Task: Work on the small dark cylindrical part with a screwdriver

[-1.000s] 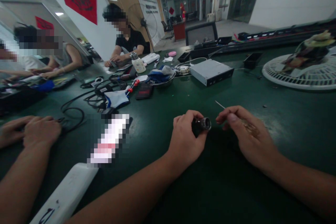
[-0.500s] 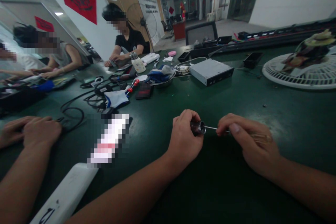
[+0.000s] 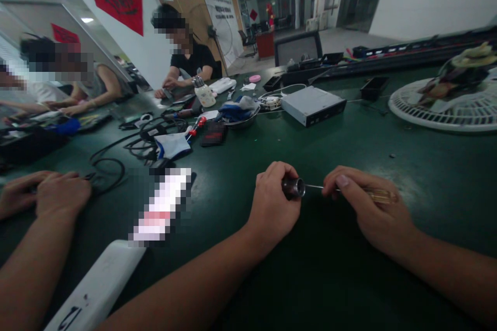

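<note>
My left hand (image 3: 274,202) grips a short dark metal cylinder (image 3: 293,187), with its open end facing right. My right hand (image 3: 368,207) pinches a slim pick (image 3: 373,195) with an amber, translucent handle. The pick's thin steel shaft (image 3: 313,186) runs level to the cylinder's mouth, and its tip appears to reach the opening. Whether it goes inside is hard to tell. Both hands hover just above the dark green work mat (image 3: 330,279).
A grey optical drive (image 3: 312,106), a round white fan guard (image 3: 442,114), black cables (image 3: 106,170) and a red-handled screwdriver (image 3: 197,126) lie on the mat. A co-worker's hands (image 3: 62,194) rest at left. Another person (image 3: 190,59) works across the bench.
The cylinder has turned from facing the camera to facing right. The pick has swung from a raised angle to level, its tip now at the cylinder's mouth.
</note>
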`<state>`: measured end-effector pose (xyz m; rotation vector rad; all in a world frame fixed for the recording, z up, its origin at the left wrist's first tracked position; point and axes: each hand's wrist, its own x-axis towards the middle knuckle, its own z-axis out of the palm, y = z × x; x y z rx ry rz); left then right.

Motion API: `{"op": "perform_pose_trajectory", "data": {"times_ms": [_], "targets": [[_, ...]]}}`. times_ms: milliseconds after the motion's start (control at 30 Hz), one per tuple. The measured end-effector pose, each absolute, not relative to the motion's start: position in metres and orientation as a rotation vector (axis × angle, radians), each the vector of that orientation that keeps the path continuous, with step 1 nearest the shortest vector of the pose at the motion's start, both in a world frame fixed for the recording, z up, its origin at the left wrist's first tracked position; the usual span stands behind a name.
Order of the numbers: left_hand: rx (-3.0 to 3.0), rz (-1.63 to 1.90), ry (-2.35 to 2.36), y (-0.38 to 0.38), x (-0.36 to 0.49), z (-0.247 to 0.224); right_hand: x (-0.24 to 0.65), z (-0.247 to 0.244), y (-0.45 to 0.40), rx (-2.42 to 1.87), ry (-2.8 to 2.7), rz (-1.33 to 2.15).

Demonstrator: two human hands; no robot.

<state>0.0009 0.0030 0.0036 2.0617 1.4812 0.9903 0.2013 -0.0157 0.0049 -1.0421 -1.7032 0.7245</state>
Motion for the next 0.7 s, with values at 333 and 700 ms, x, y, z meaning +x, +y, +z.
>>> {"op": "perform_pose_trajectory", "data": {"times_ms": [333,700], "targets": [[2.075,1.008,1.472,0.0025,-0.0004,0.0024,0.2005,0.0086,-0.0162,-1.031,-1.701,0.716],[2.077,0.997,1.477,0.0021,-0.0001,0.0054,0.2002,0.0062,-0.0163,-1.099,-1.659,0.738]]}}
